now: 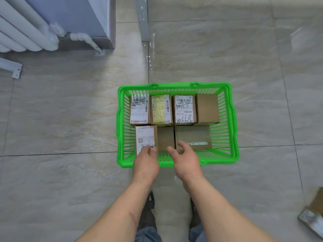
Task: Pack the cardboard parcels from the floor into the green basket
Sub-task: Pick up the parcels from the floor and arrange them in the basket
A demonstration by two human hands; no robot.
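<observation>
The green basket stands on the tiled floor in front of me and holds several cardboard parcels in two rows. My left hand reaches over the near rim, its fingers curled over the near end of a white-labelled parcel at the front left of the basket. My right hand hovers beside it with loosely spread fingers above a plain brown parcel and a taped parcel, holding nothing. One more cardboard parcel lies on the floor at the far right edge, partly cut off.
A white radiator with its pipe and a grey wall corner fill the upper left. A grey metal post rises behind the basket. My shoes stand just short of the basket.
</observation>
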